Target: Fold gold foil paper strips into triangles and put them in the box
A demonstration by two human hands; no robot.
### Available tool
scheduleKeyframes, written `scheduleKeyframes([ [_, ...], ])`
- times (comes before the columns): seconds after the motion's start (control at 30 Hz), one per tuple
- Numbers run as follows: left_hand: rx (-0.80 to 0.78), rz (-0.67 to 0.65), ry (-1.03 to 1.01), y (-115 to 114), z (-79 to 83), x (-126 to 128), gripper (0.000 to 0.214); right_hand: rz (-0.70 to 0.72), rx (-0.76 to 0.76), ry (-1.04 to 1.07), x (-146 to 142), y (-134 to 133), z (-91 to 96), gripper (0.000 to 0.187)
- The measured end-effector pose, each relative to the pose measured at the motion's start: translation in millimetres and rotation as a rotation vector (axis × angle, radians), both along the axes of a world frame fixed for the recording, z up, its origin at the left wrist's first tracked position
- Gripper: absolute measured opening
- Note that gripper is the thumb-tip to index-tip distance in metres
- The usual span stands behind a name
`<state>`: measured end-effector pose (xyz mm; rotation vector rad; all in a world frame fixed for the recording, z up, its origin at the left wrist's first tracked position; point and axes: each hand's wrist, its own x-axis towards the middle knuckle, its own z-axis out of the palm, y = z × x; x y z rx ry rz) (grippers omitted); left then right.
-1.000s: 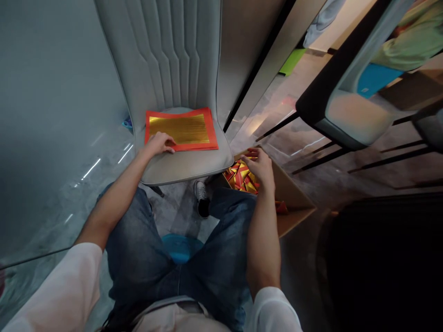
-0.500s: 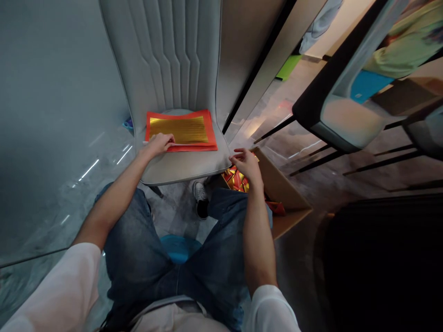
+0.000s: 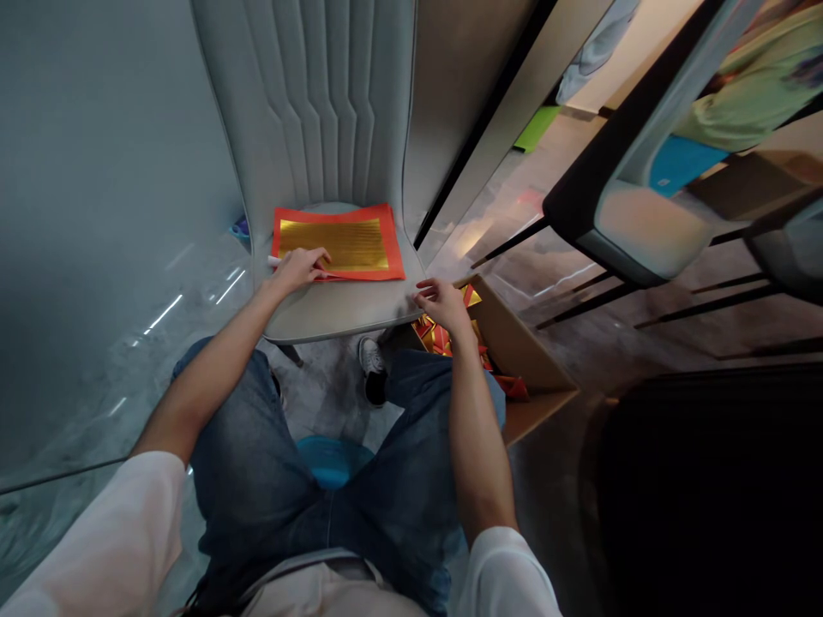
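Note:
On the grey chair seat (image 3: 334, 313) lies a small stack of red paper sheets with a gold foil panel (image 3: 334, 242) on top. My left hand (image 3: 301, 267) is at the stack's near left edge, its fingers bent over the rim of the top paper sheet. A strip of pale underside shows beside that hand, where the edge is curled up. My right hand (image 3: 441, 302) holds nothing; its fingers are apart and slightly bent, at the seat's right front corner, near the open cardboard box.
The cardboard box (image 3: 540, 368) on the floor by my right knee holds several folded red and gold paper pieces (image 3: 441, 336). Another chair (image 3: 643, 214) stands to the right, with a person in a yellow-green garment beyond. A blue stool (image 3: 334, 461) shows beneath me.
My right hand has moved slightly left, towards the seat corner. My left hand has shifted a little right along the sheet's near edge, and less white underside shows.

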<state>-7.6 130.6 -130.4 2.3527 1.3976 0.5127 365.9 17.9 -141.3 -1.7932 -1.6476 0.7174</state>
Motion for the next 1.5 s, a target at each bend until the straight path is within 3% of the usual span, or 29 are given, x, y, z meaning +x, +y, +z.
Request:
scheduleKeyframes([
  [0.27, -0.137, 0.049, -0.356, 3.9, -5.7, -7.9, 0.034, 0.108, 0.012, -0.008, -21.7, 6.6, -1.7, 0.024],
  [0.4, -0.152, 0.003, -0.379, -6.1, 4.8, -10.7, 0.035, -0.017, 0.018, 0.187, -27.4, 11.3, -4.6, 0.04],
  [0.57, -0.257, -0.281, -0.261, -54.4, 17.1, -15.3, 0.028, -0.155, -0.16, 0.622, -29.0, 7.2, 1.4, 0.059],
  [0.63, -0.307, -0.374, -0.2, -78.0, 16.8, -15.2, 0.028, -0.118, -0.211, 0.629, -31.5, 1.1, 0.2, 0.062],
  [0.77, -0.444, -0.439, -0.149, -110.8, 11.7, -19.2, 0.029, 0.013, -0.284, 0.597, -41.8, -7.7, -13.0, 0.057],
  [0.83, -0.469, -0.37, -0.196, -115.8, 7.6, -28.6, 0.03, 0.059, -0.283, 0.612, -47.6, -6.6, -20.3, 0.054],
  [0.87, -0.426, -0.273, -0.227, -115.6, 4.6, -35.6, 0.03, 0.083, -0.273, 0.61, -50.3, -4.8, -23.0, 0.052],
  [1.0, -0.043, 0.428, -0.239, -103.9, -17.2, -72.7, 0.021, 0.193, -0.288, 0.547, -58.6, 3.9, -26.2, 0.046],
  [1.1, -0.048, 0.66, -0.208, -95.1, -37.7, -96.3, 0.035, 0.24, -0.32, 0.56, -62.8, 6.7, -23.1, 0.053],
  [1.2, -0.213, 0.712, -0.346, -93.0, -50.0, -111.0, 0.046, 0.248, -0.327, 0.582, -65.4, 6.7, -18.1, 0.063],
  [1.27, -0.31, 0.657, -0.505, -95.8, -50.8, -118.0, 0.047, 0.239, -0.319, 0.605, -66.3, 6.1, -14.5, 0.066],
  [1.4, -0.481, 0.449, -0.692, -106.2, -40.1, -127.8, 0.051, 0.215, -0.273, 0.656, -65.0, 2.9, -7.9, 0.065],
  [1.5, -0.462, 0.471, -0.767, -112.3, -30.9, -128.1, 0.054, 0.22, -0.253, 0.674, -61.2, -1.3, -2.5, 0.067],
])
